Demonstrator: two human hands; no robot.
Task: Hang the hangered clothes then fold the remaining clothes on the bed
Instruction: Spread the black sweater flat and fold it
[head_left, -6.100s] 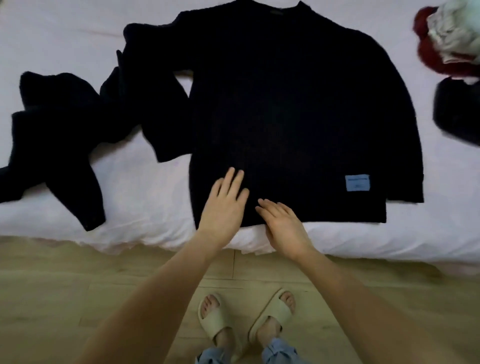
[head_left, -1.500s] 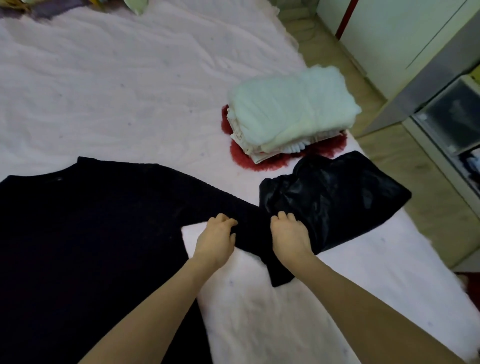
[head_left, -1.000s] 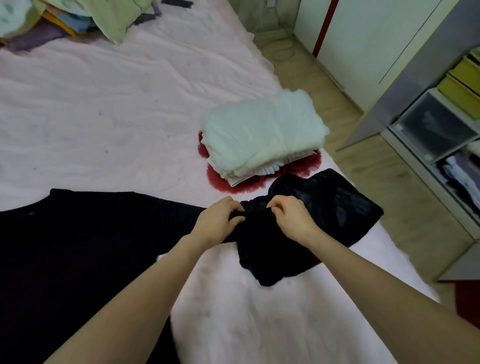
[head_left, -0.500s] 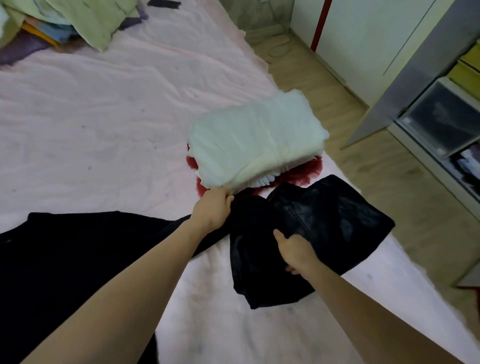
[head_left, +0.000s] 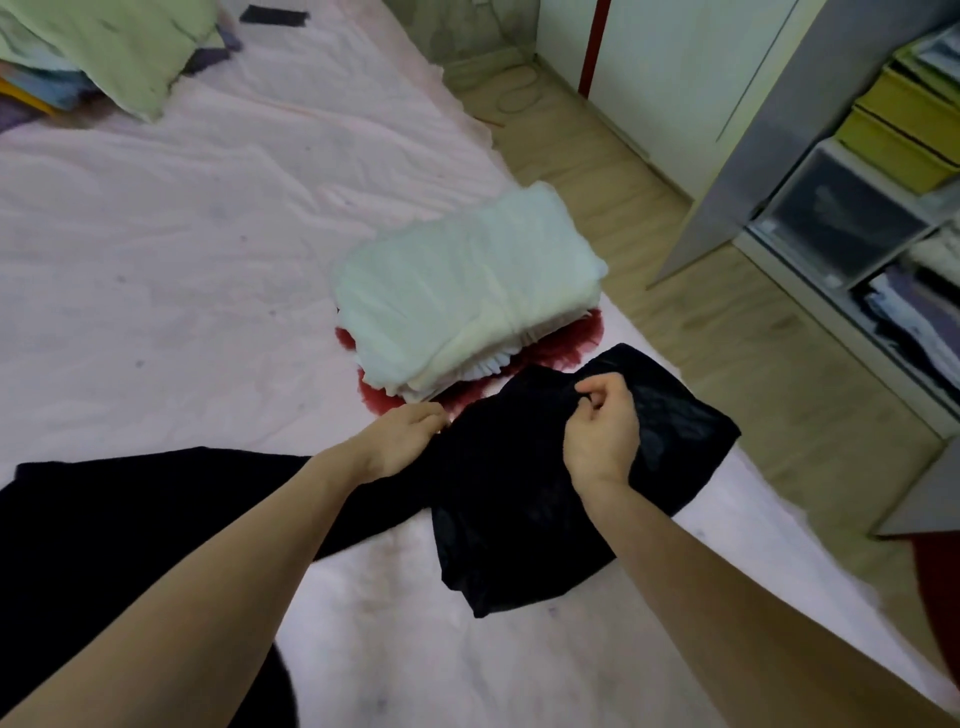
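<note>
Upper right of the frame: a white wardrobe door (head_left: 670, 78) with a red vertical strip (head_left: 594, 47) along its left edge. Right edge: a grey open door panel (head_left: 789, 135) standing before shelving that holds yellow storage boxes (head_left: 898, 124) above a translucent drawer box (head_left: 841, 218). Between these and the middle of the frame, a light wooden plank floor (head_left: 727, 332) runs diagonally; a coiled cable (head_left: 514, 93) lies on it at upper centre. Lower right corner: part of a dark red object (head_left: 935, 582), cut off by the frame.
</note>
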